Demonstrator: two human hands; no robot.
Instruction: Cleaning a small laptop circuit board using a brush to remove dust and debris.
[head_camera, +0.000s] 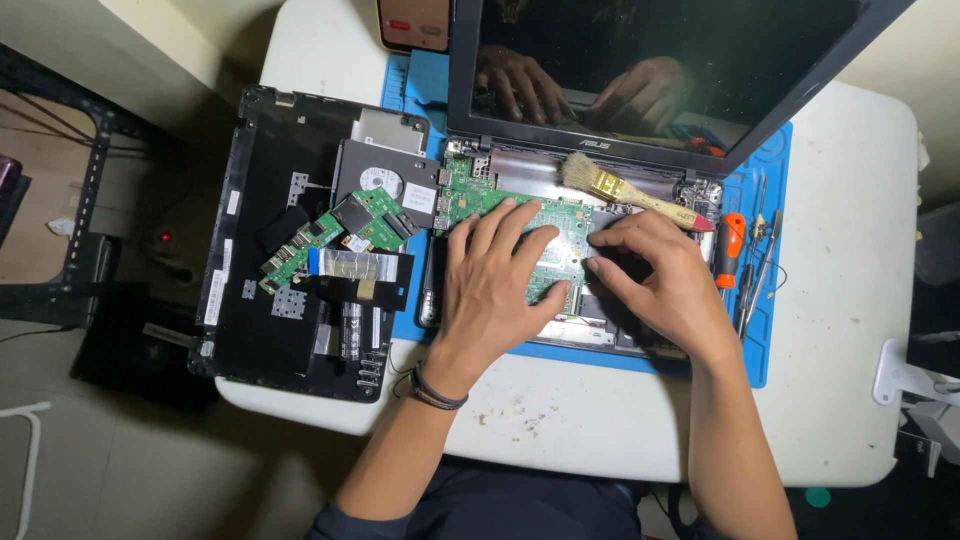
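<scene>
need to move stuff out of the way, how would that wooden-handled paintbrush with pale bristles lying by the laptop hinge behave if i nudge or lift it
The wooden-handled paintbrush with pale bristles looks slim, so it is probably light and easy to lift. Its flat handle rests across the open laptop base, so it would likely slide rather than roll. The bristles would probably flex while the handle stays stiff.

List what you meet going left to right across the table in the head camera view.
Black plastic laptop bottom cover → small green circuit board → left hand → right hand → orange-handled screwdriver → bare white tabletop.
</scene>
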